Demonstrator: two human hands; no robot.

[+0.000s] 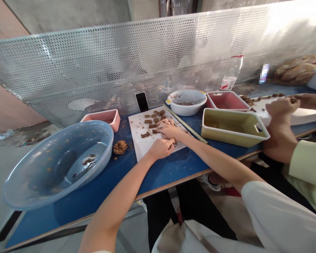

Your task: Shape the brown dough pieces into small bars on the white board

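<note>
My left hand [162, 148] rests low on a white board [141, 147], its fingers curled closed; whatever they hold, if anything, is hidden. Just above it, my right hand [169, 128] reaches over the board with fingers stretched out and a little apart. Its fingertips are at a small brown piece [155, 131]; I cannot tell whether they touch it. Several brown blocks [148, 121] and crumbs lie beyond the hands. Another brown piece [145, 135] sits nearer the left side. A crumbly brown lump [120, 147] lies on the blue table [168, 172], left of the board.
Left stands a large blue basin [55, 165], with a pink box [113, 119] behind. A phone [142, 102] leans at the back. A strip [185, 123], white bowl [186, 109], red box [228, 101] and olive box [226, 131] stand right. A co-worker's hands [281, 107] work beyond.
</note>
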